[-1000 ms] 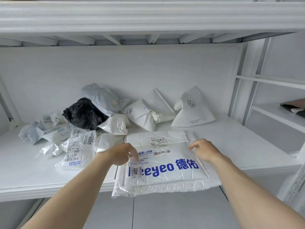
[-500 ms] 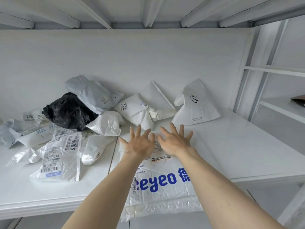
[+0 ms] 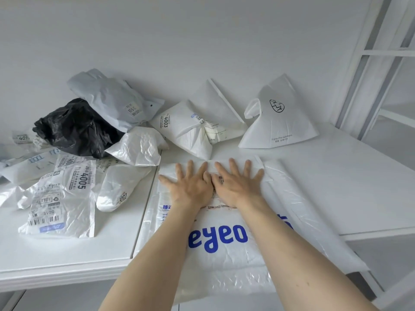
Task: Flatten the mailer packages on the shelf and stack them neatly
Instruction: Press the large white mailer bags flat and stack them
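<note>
Shelf [image 3: 336, 187] white, cluttered | left hand [image 3: 190, 189], right hand [image 3: 235, 187] grips splayed flat on mailer [image 3: 224, 243]

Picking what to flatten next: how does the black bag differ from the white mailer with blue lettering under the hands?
The black bag is dark and opaque; the lettered mailer is white with blue print. The black bag is crumpled into a lump in the pile at left; the lettered mailer lies spread flat, overhanging the shelf edge. Nothing touches the black bag; the left hand and right hand press flat on the mailer stack. Both are thin plastic.
</note>
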Tool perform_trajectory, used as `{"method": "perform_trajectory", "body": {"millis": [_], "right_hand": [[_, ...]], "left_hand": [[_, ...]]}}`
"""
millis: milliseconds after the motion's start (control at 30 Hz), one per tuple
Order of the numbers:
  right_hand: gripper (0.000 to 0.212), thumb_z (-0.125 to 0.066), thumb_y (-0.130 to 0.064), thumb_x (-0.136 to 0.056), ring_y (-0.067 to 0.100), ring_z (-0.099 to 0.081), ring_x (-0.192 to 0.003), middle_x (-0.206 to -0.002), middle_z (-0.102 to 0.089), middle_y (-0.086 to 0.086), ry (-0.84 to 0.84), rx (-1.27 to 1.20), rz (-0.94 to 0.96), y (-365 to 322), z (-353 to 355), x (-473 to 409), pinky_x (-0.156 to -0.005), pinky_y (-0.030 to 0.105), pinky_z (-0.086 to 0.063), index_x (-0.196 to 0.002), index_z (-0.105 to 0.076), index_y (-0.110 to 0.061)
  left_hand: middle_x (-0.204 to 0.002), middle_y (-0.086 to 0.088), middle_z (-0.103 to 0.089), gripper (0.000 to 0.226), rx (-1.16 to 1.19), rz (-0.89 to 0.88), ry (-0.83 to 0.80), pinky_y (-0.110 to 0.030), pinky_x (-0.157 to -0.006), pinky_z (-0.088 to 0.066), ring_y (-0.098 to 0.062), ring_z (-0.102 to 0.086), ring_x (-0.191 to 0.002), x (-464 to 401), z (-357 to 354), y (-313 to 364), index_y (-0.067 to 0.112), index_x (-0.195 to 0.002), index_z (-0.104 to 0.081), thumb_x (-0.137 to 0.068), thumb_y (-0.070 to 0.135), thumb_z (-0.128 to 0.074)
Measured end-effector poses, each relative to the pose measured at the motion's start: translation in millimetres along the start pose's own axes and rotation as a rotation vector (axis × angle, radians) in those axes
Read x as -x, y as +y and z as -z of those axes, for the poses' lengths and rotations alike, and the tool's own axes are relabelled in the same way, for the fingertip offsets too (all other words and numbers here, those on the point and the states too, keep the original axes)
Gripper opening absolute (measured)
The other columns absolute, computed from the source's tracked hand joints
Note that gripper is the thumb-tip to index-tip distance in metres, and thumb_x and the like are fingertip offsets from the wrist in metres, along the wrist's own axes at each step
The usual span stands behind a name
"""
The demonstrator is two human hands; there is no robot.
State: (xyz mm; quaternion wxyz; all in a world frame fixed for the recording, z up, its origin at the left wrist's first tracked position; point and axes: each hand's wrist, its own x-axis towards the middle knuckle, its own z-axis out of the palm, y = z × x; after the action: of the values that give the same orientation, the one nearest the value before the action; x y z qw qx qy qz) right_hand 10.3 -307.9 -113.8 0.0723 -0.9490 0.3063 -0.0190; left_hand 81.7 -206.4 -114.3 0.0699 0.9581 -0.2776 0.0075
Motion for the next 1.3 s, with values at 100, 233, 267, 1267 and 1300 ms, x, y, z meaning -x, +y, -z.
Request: {"method": "perform_trajectory", "body": {"millis": [100, 233, 267, 1267, 1300], "right_hand": [[0.055, -0.005, -0.062, -0.096, 0.039, 0.012, -0.147, -0.164, 0.004, -0.009, 0.001, 0.001, 0.007, -0.6, 0.0, -1.2, -0.109, 0.068, 0.007, -0.149, -0.005, -0.051], [0.056, -0.004, -0.062, -0.096, 0.039, 0.012, -0.147, -0.164, 0.003, -0.009, -0.017, -0.005, -0.001, -1.4, -0.4, -2.2, -0.109, 0.069, 0.008, -0.150, -0.006, -0.051], [0.056, -0.004, -0.062, -0.096, 0.039, 0.012, -0.147, -0.164, 0.003, -0.008, -0.020, -0.005, 0.000, -1.6, -0.1, -2.0, -0.109, 0.069, 0.008, -0.150, -0.006, -0.051], [0.065, -0.014, -0.067, -0.092, 0.044, 0.020, -0.144, -0.163, 0.016, -0.001, -0.039, 0.014, -0.075, -2.4, 7.1, 84.7, -0.103, 0.074, 0.014, -0.151, 0.004, -0.046], [0.067, -0.014, -0.069, -0.091, 0.044, 0.020, -0.144, -0.163, 0.016, -0.002, -0.040, 0.008, -0.074, -2.8, 5.0, 89.0, -0.102, 0.074, 0.014, -0.151, 0.004, -0.047]], "left_hand": [[-0.164, 0.007, -0.004, 0.054, -0.019, -0.001, -0.018, -0.076, -0.104, 0.005, -0.026, 0.005, -0.150, 0.4, 1.5, 0.6, 0.045, -0.152, -0.005, -0.098, 0.043, -0.003], [-0.164, 0.007, -0.004, 0.054, -0.031, 0.002, -0.031, -0.076, -0.104, 0.006, -0.027, 0.004, -0.150, -1.6, -0.1, -0.2, 0.046, -0.152, -0.006, -0.097, 0.044, -0.003], [-0.164, 0.007, -0.003, 0.054, -0.035, 0.002, -0.035, -0.076, -0.104, 0.006, -0.027, 0.004, -0.150, -1.7, -0.4, -0.5, 0.046, -0.152, -0.005, -0.098, 0.045, -0.003], [-0.164, 0.006, -0.003, 0.054, 0.015, -0.022, -0.051, -0.076, -0.103, 0.002, -0.027, 0.006, -0.150, 6.2, 7.5, -1.6, 0.046, -0.151, -0.007, -0.097, 0.045, -0.004], [-0.164, 0.007, -0.002, 0.054, 0.016, -0.024, -0.048, -0.076, -0.103, 0.002, -0.027, 0.006, -0.150, 6.1, 7.8, -1.9, 0.046, -0.151, -0.007, -0.097, 0.045, -0.004]]}}
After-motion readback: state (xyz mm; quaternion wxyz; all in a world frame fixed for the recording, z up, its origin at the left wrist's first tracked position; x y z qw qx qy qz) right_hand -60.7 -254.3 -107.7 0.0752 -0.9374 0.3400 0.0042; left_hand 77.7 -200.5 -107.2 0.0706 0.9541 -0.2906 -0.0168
